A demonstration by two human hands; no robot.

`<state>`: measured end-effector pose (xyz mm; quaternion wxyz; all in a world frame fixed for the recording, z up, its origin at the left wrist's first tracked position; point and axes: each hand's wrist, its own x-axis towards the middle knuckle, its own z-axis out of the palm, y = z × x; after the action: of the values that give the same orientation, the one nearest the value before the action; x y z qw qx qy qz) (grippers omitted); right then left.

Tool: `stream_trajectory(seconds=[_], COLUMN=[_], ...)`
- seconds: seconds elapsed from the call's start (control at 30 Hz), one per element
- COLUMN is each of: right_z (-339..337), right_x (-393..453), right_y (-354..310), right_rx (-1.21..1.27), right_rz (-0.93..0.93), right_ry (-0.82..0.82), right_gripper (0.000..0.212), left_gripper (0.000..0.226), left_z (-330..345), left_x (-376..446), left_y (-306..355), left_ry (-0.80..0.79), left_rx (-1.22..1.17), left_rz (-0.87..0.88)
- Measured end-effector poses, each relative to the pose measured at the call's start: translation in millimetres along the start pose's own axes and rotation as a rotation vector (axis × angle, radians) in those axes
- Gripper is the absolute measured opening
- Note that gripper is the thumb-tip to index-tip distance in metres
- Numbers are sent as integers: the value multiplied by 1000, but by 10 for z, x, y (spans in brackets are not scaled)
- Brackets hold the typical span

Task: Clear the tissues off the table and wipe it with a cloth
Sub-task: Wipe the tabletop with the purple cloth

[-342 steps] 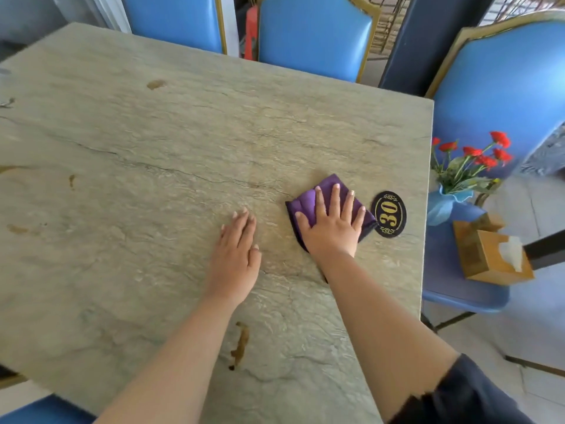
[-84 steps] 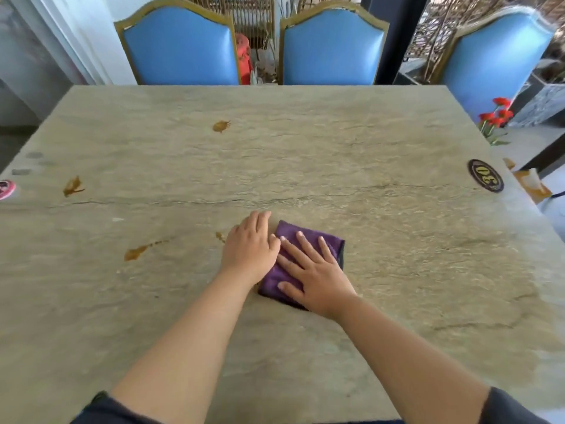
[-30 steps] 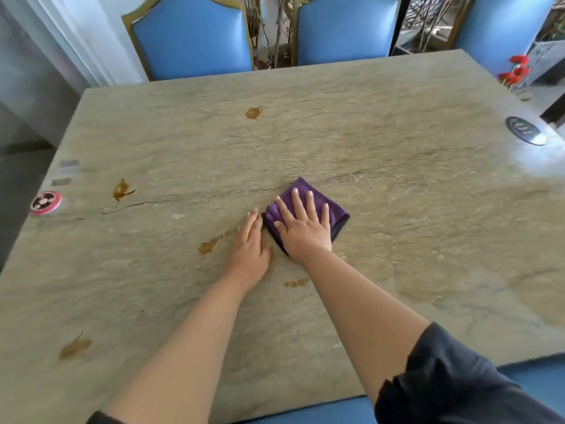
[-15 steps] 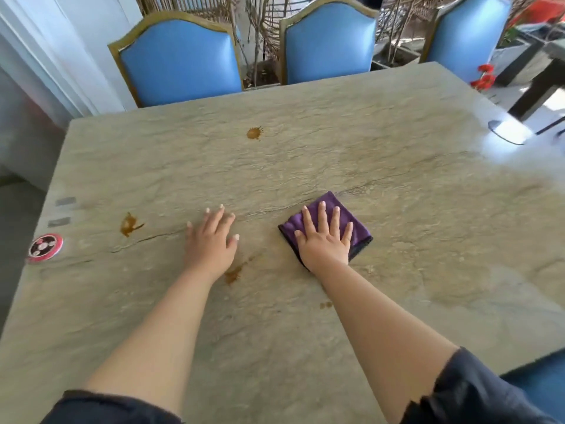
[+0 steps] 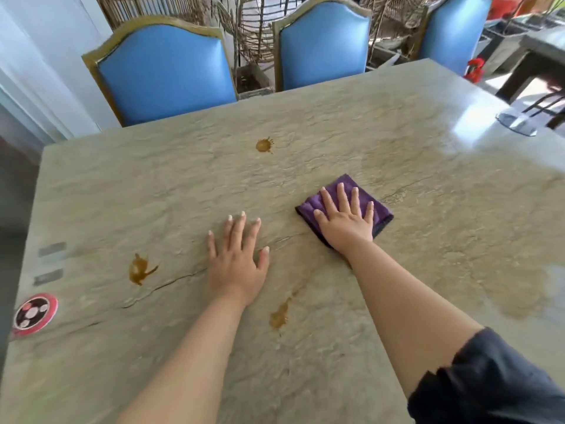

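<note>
A folded purple cloth [image 5: 381, 213] lies on the beige stone table [image 5: 428, 179], right of centre. My right hand [image 5: 345, 223] presses flat on it with the fingers spread, covering most of it. My left hand [image 5: 237, 261] rests palm down on the bare table to the left of the cloth, fingers apart, holding nothing. Brown stains show on the table: a far stain [image 5: 264, 145], a left stain [image 5: 139, 268] and a near stain [image 5: 279, 315] between my forearms. No tissues are in view.
A round red sticker [image 5: 32, 313] and two grey marks [image 5: 52, 249] sit at the left edge. A glaring round disc [image 5: 516, 123] lies at the far right corner. Three blue chairs [image 5: 165, 68] stand behind the table, with red flowers [image 5: 474, 70] at the right.
My right hand has pushed the cloth a little farther away and to the right. My left hand has stayed flat on the table, shifting slightly right.
</note>
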<state>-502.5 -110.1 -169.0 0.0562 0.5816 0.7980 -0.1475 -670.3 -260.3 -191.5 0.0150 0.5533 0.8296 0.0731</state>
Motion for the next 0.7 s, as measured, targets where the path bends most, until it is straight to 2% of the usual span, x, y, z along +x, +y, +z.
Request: stream_trajectory(seconds=[0.1, 0.27, 0.37, 0.43, 0.47, 0.53, 0.6, 0.67, 0.7], right_z=[10, 69, -63, -152, -176, -174, -119, -45, -5], right_x=[123, -89, -334, -469, -505, -512, -486, -434, -402], right_y=[-366, -593, -487, -399, -356, -268, -221, -207, -208], right_rx=[17, -20, 272, 538, 609, 626, 634, 629, 604], right_rz=[-24, -324, -422, -362, -293, -112, 63, 158, 169], right_ry=[12, -16, -199, -212, -119, 161, 325, 325, 306], right_gripper=[58, 60, 67, 63, 58, 49, 48, 51, 52], left_gripper=[71, 72, 75, 74, 70, 61, 59, 63, 63], left_z=[29, -11, -57, -132, -172, -226, -226, -151, -105], left_x=[3, -10, -13, 32, 75, 178, 271, 409, 529], left_y=[1, -2, -8, 28, 84, 265, 478, 563, 532], left_ry=[16, 19, 35, 105, 155, 186, 26, -163, -196], left_rx=[6, -97, -189, -300, -337, -346, -267, -146, -79], left_rz=[-3, 8, -3, -87, -79, 107, 369, 487, 516])
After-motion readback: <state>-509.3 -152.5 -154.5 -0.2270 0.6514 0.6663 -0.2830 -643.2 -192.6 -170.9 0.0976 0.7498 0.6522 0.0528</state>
